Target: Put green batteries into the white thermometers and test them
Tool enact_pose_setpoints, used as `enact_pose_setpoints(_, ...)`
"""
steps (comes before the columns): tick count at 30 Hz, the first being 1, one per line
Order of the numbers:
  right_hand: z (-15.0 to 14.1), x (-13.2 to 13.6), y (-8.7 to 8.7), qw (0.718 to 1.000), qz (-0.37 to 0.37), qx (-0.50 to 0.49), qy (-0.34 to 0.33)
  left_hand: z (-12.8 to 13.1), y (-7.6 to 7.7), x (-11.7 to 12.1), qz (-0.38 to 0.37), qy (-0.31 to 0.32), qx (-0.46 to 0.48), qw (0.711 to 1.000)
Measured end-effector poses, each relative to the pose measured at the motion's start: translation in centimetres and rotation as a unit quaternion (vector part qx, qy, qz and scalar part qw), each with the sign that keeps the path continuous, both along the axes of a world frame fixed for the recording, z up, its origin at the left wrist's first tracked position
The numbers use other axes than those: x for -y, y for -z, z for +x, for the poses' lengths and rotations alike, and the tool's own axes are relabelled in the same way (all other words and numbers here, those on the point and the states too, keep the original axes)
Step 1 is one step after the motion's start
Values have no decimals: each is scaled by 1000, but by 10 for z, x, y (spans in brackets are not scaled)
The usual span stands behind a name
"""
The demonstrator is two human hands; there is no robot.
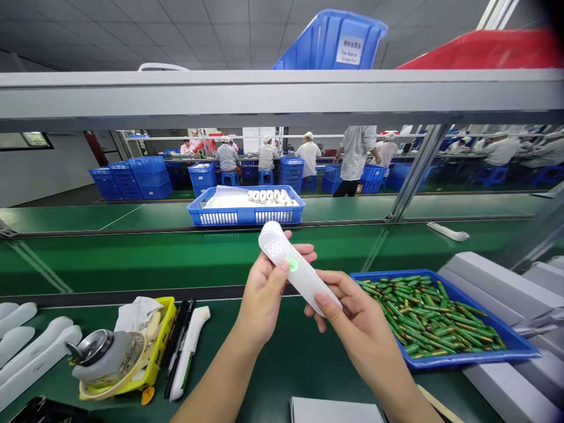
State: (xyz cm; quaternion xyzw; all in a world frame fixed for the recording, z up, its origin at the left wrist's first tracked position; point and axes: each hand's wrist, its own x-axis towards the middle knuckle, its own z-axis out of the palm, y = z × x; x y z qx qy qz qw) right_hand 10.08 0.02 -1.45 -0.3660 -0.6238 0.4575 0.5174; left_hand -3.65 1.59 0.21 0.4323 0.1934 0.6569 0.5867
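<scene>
Both hands hold one white handheld thermometer (pixel 294 265) raised over the green bench. My left hand (pixel 264 291) wraps its upper half, the thumb pressing a lit green button. My right hand (pixel 352 314) pinches the lower end between thumb and fingers. The device's display faces me and shows faint digits. A blue tray of green batteries (pixel 434 317) lies just right of my right hand. Another white thermometer (pixel 190 343) rests on the bench to the left.
A yellow basket (pixel 159 343) holds a metal dispenser (pixel 103 355) and cloth. White casings (pixel 30 346) lie at far left. A blue crate of white parts (pixel 245 207) sits on the green conveyor (pixel 132 252). Grey boxes (pixel 506 288) stand right. People in white work beyond.
</scene>
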Motion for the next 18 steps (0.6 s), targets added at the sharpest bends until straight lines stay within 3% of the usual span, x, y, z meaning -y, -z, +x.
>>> enact_pose_setpoints(3, 0, 1, -4, 998, -26, -32, -39, -5, 3, -2, 8, -19, -43, 999)
enact_pose_setpoints(7, 0, 2, -5, 985, -80, -82, -128, -14, 5, -7, 15, 17, -39, 999)
enact_pose_setpoints(10, 0, 3, -7, 969, -129, -82, -194, -17, 8, -12, 56, 14, -32, 998)
enact_pose_setpoints(13, -1, 2, -8, 952, -146, -60, -261, -15, 9, -13, 47, -3, -50, 998)
enact_pose_setpoints(16, 0, -5, -1, 944, -177, -46, -274, -14, 15, -3, 26, -42, -169, 984)
enact_pose_setpoints(18, 1, -20, 12, 948, -201, -49, -243, -20, 25, 15, 42, -94, -334, 937)
